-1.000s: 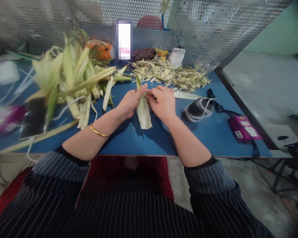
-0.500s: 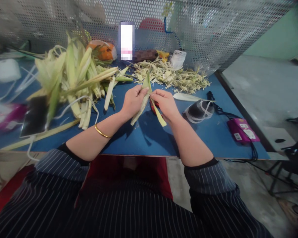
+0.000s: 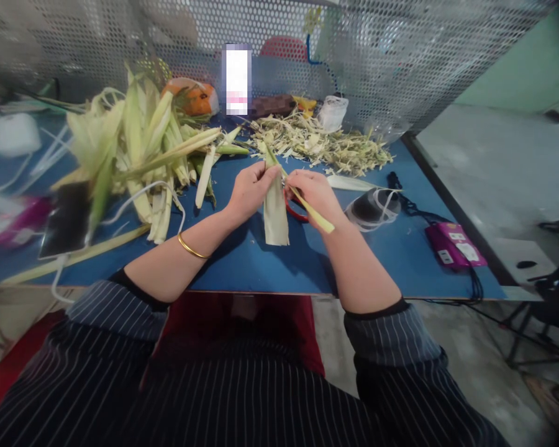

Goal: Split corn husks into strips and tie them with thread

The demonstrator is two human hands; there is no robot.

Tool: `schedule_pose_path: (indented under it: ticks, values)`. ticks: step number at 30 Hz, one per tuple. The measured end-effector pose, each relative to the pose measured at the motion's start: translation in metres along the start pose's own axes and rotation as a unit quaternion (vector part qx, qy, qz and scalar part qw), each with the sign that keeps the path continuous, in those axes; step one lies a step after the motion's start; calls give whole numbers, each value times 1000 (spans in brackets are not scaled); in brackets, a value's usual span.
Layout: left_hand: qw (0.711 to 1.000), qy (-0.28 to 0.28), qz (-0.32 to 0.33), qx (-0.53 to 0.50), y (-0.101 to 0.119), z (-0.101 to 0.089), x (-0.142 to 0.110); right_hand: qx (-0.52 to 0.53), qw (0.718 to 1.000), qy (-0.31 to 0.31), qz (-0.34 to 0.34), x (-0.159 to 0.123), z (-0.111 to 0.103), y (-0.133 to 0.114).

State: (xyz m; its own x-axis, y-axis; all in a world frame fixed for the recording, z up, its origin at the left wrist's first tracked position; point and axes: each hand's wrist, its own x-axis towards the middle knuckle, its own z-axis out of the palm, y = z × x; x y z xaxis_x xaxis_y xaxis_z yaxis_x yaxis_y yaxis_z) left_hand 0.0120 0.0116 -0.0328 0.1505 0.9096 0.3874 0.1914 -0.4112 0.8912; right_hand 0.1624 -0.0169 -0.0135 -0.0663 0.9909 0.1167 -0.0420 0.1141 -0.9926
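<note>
A pale green corn husk (image 3: 276,217) hangs from my left hand (image 3: 251,189), pinched between thumb and fingers near its pointed top. My right hand (image 3: 313,192) is closed on a narrow yellowish husk strip (image 3: 317,214), which splits away from the wider piece and slants down to the right. Both pieces appear joined at the tip. On the table behind my right hand, a red-handled tool (image 3: 297,211) shows only in part. To the left lies a big heap of corn husks (image 3: 135,133); beyond my hands spreads a pile of torn husk scraps (image 3: 326,141).
A dark object wrapped in white cord (image 3: 375,206) lies right of my hands, near a loose husk (image 3: 349,182). Further right is a purple power strip (image 3: 455,243) with black cables. A dark phone (image 3: 66,218) with a white cable lies left. A perforated metal screen (image 3: 377,56) borders the back.
The husk was one piece in my hands; my right hand has peeled a narrow strip from its right side and outward. The red-handled tool has come into view.
</note>
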Motion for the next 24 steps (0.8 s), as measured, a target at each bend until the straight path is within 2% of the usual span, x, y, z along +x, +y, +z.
schedule_pose_path:
  ticks: [4, 8, 10, 14, 16, 18, 20, 22, 24]
  values:
    - [999, -11, -40, -7, 4, -2, -2, 76, 996, -33, 18, -1, -3, -3]
    - [996, -7, -91, -23, 3, -6, -1, 136, 989, -49, 38, -2, -15, -18]
    - [993, 8, -114, -24, 0, -7, 2, 134, 990, -36, 19, -3, -21, -28]
    - [982, 31, -174, -72, -2, -10, 8, 102, 992, 33, -61, -3, -27, -33]
    - [978, 42, -186, -88, 0, -12, 10, 42, 995, 69, -63, -2, -24, -26]
    - [980, 57, -174, -82, 2, -15, 11, -78, 994, 74, -23, -1, -19, -17]
    - [985, 74, -147, -60, 5, -18, 12, -219, 975, 34, 14, 0, -12, -8]
    - [989, 86, -120, -29, 8, -20, 11, -327, 945, 13, -1, -1, -4, -3]
    - [991, 92, -101, 1, 10, -21, 10, -351, 936, 22, -33, -4, 3, -2]
